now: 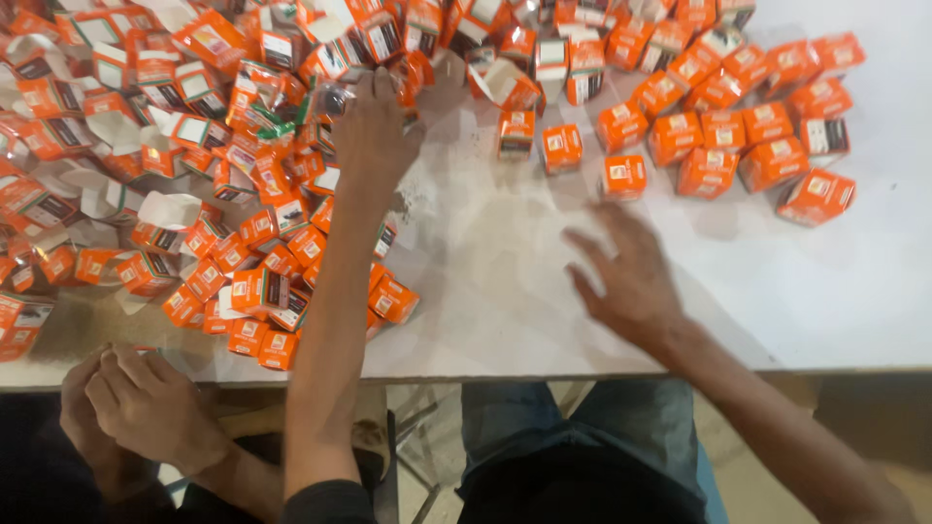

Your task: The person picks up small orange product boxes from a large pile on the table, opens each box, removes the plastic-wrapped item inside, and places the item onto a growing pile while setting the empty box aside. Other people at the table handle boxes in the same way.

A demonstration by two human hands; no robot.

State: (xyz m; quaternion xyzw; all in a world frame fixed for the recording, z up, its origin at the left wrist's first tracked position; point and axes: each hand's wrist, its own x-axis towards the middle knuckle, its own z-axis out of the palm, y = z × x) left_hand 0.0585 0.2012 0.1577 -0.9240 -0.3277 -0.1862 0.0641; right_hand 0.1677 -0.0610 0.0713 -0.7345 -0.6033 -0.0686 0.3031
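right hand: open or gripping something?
Open. The right hand hovers palm down over the white table, fingers spread, nothing in it. The nearest small orange box sits clear of its fingertips.

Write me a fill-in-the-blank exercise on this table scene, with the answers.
1. The small cardboard boxes are white and ____.
2. The left hand reaches into the heap on the ____ side of the white table.
3. The right hand hovers with its fingers ____.
4. A second person's clasped hands sit at the ____ left corner.

Answers: orange; left; spread; bottom
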